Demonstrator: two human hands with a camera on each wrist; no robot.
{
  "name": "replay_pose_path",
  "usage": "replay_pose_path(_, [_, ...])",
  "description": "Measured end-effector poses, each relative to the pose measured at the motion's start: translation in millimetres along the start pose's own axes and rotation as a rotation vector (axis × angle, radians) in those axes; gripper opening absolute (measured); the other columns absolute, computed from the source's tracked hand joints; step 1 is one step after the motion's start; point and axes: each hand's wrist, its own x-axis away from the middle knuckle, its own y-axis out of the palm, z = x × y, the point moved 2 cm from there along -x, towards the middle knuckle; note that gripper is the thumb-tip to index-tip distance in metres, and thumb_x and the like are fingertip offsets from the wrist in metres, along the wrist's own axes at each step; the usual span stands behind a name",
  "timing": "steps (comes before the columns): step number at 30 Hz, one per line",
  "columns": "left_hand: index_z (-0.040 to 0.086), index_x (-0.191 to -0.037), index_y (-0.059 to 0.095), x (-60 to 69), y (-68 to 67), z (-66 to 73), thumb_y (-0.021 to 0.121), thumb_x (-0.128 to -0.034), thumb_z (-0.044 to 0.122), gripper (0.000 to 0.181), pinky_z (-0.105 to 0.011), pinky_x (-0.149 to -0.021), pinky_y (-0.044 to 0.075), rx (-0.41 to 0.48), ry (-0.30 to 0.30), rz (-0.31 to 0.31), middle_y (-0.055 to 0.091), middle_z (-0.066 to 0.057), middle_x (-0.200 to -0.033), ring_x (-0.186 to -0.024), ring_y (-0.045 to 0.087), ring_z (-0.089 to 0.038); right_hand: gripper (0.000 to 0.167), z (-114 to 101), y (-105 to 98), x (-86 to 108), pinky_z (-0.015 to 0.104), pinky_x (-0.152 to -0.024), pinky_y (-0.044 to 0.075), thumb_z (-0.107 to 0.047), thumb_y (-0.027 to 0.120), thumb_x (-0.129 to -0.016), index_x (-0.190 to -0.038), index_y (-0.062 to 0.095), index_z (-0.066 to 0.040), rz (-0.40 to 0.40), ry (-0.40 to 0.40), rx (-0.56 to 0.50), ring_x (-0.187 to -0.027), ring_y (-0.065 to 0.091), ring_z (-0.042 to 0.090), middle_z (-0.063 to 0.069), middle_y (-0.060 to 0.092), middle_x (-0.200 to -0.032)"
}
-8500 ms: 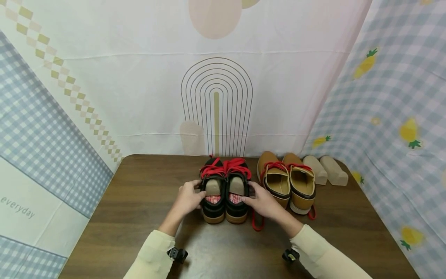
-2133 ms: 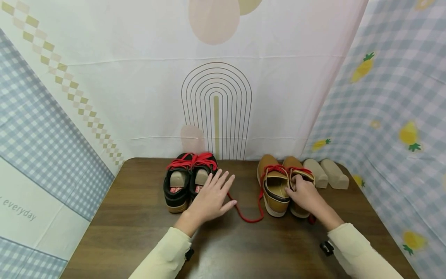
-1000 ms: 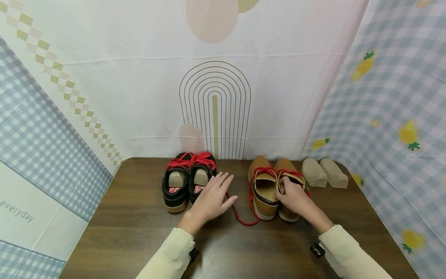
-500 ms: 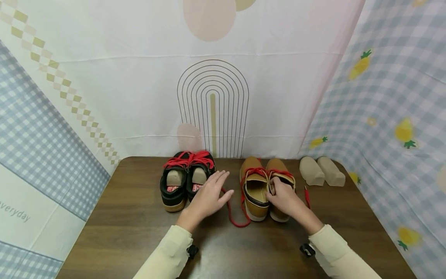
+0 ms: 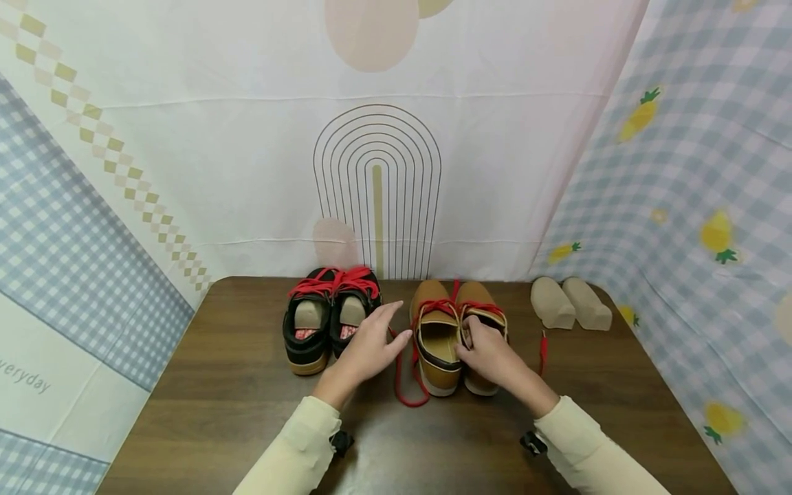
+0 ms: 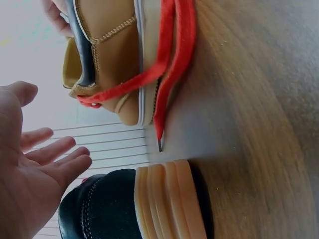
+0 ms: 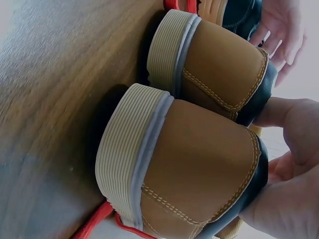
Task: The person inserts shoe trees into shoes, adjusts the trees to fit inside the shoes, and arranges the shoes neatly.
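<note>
Brown wood-grain table (image 5: 204,405): 2 red-laced tan leather shoes (image 5: 441,379), side by side; right hand (image 5: 491,352) grips both collars (image 7: 260,169) between thumb and curled fingers. Left hand (image 5: 370,346), fingers extended, holds nothing, near 2 red-laced black shoes (image 5: 304,352).

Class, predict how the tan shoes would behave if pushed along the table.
The tan shoes would probably slide rather than roll or tip, given their broad, thick soles. Their heels look fairly stiff, curving smoothly without creases. The slack red lace would likely trail limply.
</note>
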Motion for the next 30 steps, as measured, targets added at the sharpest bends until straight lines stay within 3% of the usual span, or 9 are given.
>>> replay_pose_path(8, [0.008, -0.152, 0.049, -4.4, -4.0, -1.1, 0.068, -0.0989, 0.031, 0.061, -0.054, -0.108, 0.047, 0.112, -0.110, -0.010, 0.057, -0.018, -0.148, -0.133, 0.057, -0.036, 0.039, -10.0, 8.5, -1.9, 0.031, -0.058, 0.042, -0.016, 0.070, -0.096, -0.127, 0.053, 0.002, 0.018, -0.023, 0.013, -0.059, 0.048, 0.014, 0.002, 0.054, -0.072])
replay_pose_path(14, [0.004, -0.149, 0.050, -6.5, -4.7, -1.3, 0.072, -0.0963, 0.027, 0.062, -0.056, -0.103, 0.049, 0.166, -0.121, -0.014, 0.060, -0.021, -0.142, -0.128, 0.059, -0.040, 0.040, -20.5, 15.7, -2.7, 0.030, -0.055, 0.041, -0.015, 0.071, -0.095, -0.126, 0.053, 0.003, 0.021, -0.029, 0.023, -0.058, 0.048, 0.014, 0.002, 0.054, -0.070])
replay_pose_path(30, [0.003, -0.146, 0.054, -6.0, 5.9, -1.0, 0.079, -0.0910, 0.019, 0.062, -0.056, -0.107, 0.047, 0.138, -0.186, -0.011, 0.061, -0.017, -0.141, -0.131, 0.057, -0.036, 0.044, -28.1, 24.2, 0.9, 0.029, -0.053, 0.039, -0.023, 0.074, -0.096, -0.123, 0.053, 0.003, 0.008, -0.017, 0.054, -0.056, 0.047, 0.014, 0.002, 0.052, -0.071])
